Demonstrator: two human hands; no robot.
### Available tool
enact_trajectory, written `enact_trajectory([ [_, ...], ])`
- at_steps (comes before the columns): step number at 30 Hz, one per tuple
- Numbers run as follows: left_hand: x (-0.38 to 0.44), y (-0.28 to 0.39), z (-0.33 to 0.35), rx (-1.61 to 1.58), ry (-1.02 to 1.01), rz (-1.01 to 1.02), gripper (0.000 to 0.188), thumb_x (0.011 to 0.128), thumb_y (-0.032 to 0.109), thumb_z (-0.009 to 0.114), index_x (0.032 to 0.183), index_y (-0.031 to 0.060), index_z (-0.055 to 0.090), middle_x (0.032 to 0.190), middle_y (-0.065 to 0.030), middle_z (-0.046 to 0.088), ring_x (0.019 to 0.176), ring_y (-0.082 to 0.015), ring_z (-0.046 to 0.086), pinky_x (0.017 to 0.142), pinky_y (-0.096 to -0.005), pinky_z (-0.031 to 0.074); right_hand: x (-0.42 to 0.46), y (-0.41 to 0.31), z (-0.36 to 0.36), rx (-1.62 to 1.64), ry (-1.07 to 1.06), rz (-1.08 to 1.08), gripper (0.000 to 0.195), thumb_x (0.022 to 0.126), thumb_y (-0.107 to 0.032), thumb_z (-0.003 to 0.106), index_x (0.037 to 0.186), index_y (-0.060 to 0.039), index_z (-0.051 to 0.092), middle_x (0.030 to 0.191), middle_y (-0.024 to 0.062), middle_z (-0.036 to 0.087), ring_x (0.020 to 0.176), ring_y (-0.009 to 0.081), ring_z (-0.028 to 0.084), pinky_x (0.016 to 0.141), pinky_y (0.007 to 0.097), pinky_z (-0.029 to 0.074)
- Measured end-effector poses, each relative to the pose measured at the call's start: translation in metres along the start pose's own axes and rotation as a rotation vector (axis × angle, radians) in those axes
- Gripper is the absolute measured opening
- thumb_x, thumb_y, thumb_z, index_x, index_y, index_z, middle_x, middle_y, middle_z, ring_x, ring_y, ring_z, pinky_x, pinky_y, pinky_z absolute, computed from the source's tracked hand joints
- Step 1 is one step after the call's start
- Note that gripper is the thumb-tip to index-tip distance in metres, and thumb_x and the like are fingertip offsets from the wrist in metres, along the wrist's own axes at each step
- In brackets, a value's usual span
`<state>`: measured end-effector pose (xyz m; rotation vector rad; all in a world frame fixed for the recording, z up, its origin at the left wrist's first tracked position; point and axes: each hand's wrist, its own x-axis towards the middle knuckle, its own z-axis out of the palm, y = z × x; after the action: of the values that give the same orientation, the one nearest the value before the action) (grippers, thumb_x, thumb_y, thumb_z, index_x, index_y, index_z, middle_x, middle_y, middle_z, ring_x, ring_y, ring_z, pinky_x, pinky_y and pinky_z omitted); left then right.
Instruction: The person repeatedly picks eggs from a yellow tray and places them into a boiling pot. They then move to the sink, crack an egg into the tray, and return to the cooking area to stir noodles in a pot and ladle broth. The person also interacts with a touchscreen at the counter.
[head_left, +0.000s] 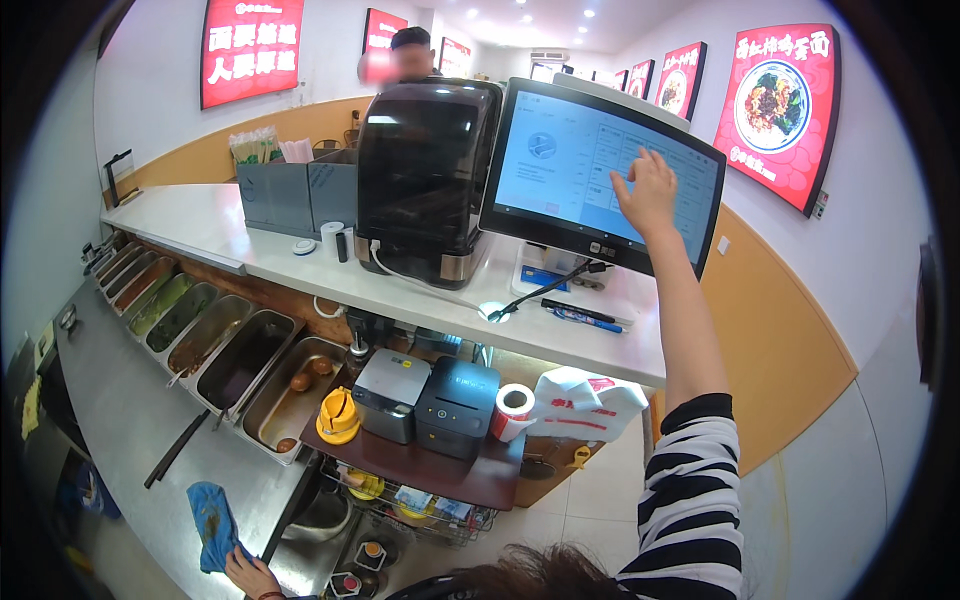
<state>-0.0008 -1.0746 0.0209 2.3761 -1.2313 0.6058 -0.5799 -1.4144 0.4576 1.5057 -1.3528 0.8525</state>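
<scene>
My right hand (649, 191) is raised before the touchscreen terminal (559, 161) on the counter. Its fingers are spread and hold nothing, with the fingertips at or very near the lit screen; contact itself is hard to tell. Down at the lower left, my left hand (253, 576) has its fingers on the near end of a stained blue cloth (210, 517). That cloth lies on the stainless steel worktop (142, 457). Below the terminal, a black pen and a blue pen (587, 320) rest on the white counter (300, 274).
Metal food pans (247, 360) line the worktop, one holding brown eggs. Black chopsticks (176, 450) lie beside them. Two small printers (457, 405), a paper roll (515, 401) and a yellow holder (338, 416) stand on a brown shelf. Past a black cabinet (424, 172) is a person (412, 56).
</scene>
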Motion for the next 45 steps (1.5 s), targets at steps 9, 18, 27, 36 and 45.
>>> enact_trajectory([
  [9,0.001,0.003,-0.001,0.134,-0.031,-0.002,0.035,0.071,0.019,0.052,0.102,0.0036,0.047,0.1,-0.0185,0.046,0.09,-0.0318,0.045,0.079,-0.0403,0.036,-0.006,-0.007,-0.007,0.015,0.088,-0.043,0.027,0.071,-0.03,0.053,0.069,-0.0054,0.043,0.112,0.019,0.041,0.11,0.03,0.031,0.09,0.0438,0.02],
  [18,0.001,-0.001,0.004,0.029,-0.056,-0.013,0.037,0.071,0.023,0.046,0.103,0.0044,0.048,0.102,-0.0214,0.045,0.092,-0.037,0.042,0.081,-0.0439,0.033,-0.003,-0.005,-0.006,0.024,0.056,-0.031,0.023,0.069,-0.025,0.055,0.067,-0.0051,0.043,0.11,0.0163,0.045,0.106,0.03,0.034,0.086,0.0423,0.025],
  [27,0.002,0.003,0.0,0.028,-0.044,-0.036,0.038,0.066,0.01,0.048,0.103,0.0024,0.042,0.105,-0.0185,0.039,0.097,-0.0339,0.036,0.085,-0.0411,0.029,-0.071,-0.074,-0.011,0.326,-0.069,-0.198,0.018,0.064,-0.017,0.057,0.066,-0.0061,0.044,0.109,0.0141,0.045,0.1,0.0286,0.039,0.081,0.0371,0.028],
  [36,-0.001,0.001,-0.001,0.03,-0.073,-0.065,0.04,0.065,0.011,0.049,0.104,0.0034,0.042,0.106,-0.0174,0.039,0.099,-0.0327,0.035,0.087,-0.041,0.027,-0.085,-0.103,0.001,0.307,-0.076,-0.239,0.021,0.062,-0.018,0.06,0.068,-0.0064,0.043,0.113,0.0156,0.041,0.104,0.0279,0.036,0.084,0.0369,0.026],
  [45,0.001,0.005,0.0,0.026,-0.053,-0.036,0.039,0.066,0.009,0.048,0.103,0.002,0.042,0.106,-0.0185,0.039,0.098,-0.0341,0.035,0.085,-0.0419,0.028,-0.079,-0.091,0.002,0.309,-0.063,-0.153,0.019,0.064,-0.017,0.058,0.068,-0.0064,0.043,0.106,0.0146,0.047,0.102,0.028,0.038,0.082,0.0381,0.027],
])
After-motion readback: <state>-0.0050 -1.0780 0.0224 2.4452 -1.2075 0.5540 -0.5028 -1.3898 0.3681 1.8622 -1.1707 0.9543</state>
